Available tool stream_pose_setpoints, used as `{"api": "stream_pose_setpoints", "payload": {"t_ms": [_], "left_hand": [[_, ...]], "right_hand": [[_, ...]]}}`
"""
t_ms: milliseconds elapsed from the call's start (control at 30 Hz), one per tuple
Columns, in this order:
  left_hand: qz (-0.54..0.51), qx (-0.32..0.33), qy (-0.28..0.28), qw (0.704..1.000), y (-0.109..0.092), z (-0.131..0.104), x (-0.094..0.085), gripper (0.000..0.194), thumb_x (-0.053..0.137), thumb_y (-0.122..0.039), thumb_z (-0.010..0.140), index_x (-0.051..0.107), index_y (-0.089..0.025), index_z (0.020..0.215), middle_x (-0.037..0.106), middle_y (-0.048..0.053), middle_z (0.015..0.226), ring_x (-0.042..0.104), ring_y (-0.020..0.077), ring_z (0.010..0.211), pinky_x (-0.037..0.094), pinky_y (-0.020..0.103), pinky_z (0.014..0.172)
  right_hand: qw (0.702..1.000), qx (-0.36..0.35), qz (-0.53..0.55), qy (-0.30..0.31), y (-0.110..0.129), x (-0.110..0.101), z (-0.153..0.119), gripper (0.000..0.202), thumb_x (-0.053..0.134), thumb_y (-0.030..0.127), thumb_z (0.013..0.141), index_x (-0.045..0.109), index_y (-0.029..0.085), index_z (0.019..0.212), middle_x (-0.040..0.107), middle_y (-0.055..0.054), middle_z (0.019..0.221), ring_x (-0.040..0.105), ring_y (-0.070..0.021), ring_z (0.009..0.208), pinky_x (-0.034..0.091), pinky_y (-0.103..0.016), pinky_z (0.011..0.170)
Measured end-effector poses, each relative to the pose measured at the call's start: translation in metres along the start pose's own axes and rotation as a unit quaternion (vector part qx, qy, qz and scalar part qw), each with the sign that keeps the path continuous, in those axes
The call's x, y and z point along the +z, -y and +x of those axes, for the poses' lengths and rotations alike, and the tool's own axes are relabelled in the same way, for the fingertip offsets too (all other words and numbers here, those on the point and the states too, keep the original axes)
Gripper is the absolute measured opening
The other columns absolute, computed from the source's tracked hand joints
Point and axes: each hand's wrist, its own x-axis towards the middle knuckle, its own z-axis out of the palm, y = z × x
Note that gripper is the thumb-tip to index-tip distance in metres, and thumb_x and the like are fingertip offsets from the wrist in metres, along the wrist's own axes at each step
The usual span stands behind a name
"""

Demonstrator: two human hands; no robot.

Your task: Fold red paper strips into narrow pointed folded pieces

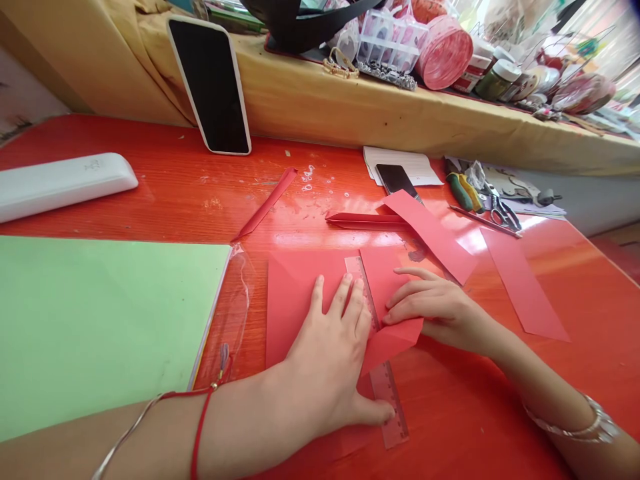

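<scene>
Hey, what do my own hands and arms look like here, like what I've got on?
No gloves or sleeves show. By your left hand, the wrist has a red cord with a gold-coloured bead, plus a pale strand. By your right hand is a silvery bracelet.

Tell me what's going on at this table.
A person's left hand is spread flat, pressing a clear ruler down on a sheet of red paper. The right hand is at a raised flap of red paper beside the ruler; whether the flap is torn or only folded there, I can't tell. Two flat red strips lie off to the right, and two narrow folded pieces lie farther back.
</scene>
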Motion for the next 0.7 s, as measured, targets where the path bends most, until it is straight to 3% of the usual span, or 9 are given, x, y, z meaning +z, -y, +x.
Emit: {"api": "stream_pose_setpoints", "payload": {"t_ms": [133, 267, 433, 567, 700], "left_hand": [[-0.002, 0.003, 0.008, 1.000, 0.001, 0.000, 0.000, 0.118, 0.048, -0.087, 0.075, 0.030, 0.001, 0.153, 0.016, 0.030, 0.158, 0.005, 0.0461, 0.150, 0.003, 0.075, 0.113], [-0.008, 0.007, 0.011, 1.000, 0.002, -0.001, 0.000, 0.118, 0.045, -0.087, 0.077, 0.028, 0.001, 0.153, 0.012, 0.029, 0.158, 0.002, 0.0451, 0.150, -0.001, 0.075, 0.113], [-0.040, 0.008, 0.002, 0.999, 0.005, -0.005, -0.001, 0.121, 0.046, -0.088, 0.078, 0.022, 0.003, 0.154, 0.004, 0.030, 0.158, 0.001, 0.0441, 0.150, 0.001, 0.074, 0.114], [-0.065, 0.006, -0.017, 0.998, 0.007, -0.009, -0.002, 0.118, 0.046, -0.087, 0.079, 0.020, 0.000, 0.155, 0.006, 0.028, 0.158, 0.003, 0.0429, 0.150, 0.003, 0.072, 0.115], [-0.093, 0.012, -0.050, 0.994, 0.008, -0.012, 0.000, 0.110, 0.049, -0.086, 0.079, 0.026, -0.010, 0.156, 0.012, 0.027, 0.159, 0.006, 0.0429, 0.150, 0.005, 0.072, 0.115]], "right_hand": [[0.999, -0.017, 0.037, 0.008, 0.000, -0.005, 0.000, 0.013, 0.060, 0.015, 0.097, 0.069, 0.023, 0.102, 0.077, 0.002, 0.087, 0.069, -0.0135, 0.087, 0.030, -0.044, 0.116], [0.997, -0.023, 0.068, 0.022, 0.003, -0.021, -0.007, 0.022, 0.050, 0.017, 0.101, 0.070, 0.026, 0.100, 0.079, 0.001, 0.095, 0.066, -0.0167, 0.105, 0.026, -0.047, 0.118], [0.999, -0.026, 0.018, 0.021, -0.004, -0.041, -0.023, 0.031, 0.049, 0.012, 0.098, 0.073, 0.031, 0.106, 0.079, 0.002, 0.105, 0.057, -0.0186, 0.126, 0.023, -0.048, 0.121], [0.996, 0.038, -0.025, 0.076, -0.014, -0.049, -0.038, 0.052, 0.045, 0.000, 0.090, 0.072, 0.038, 0.114, 0.076, 0.005, 0.116, 0.045, -0.0177, 0.140, 0.015, -0.050, 0.124], [0.977, 0.132, -0.011, 0.168, -0.021, -0.054, -0.052, 0.076, 0.038, -0.007, 0.078, 0.064, 0.040, 0.131, 0.066, 0.005, 0.134, 0.029, -0.0207, 0.149, 0.020, -0.060, 0.120]]}}
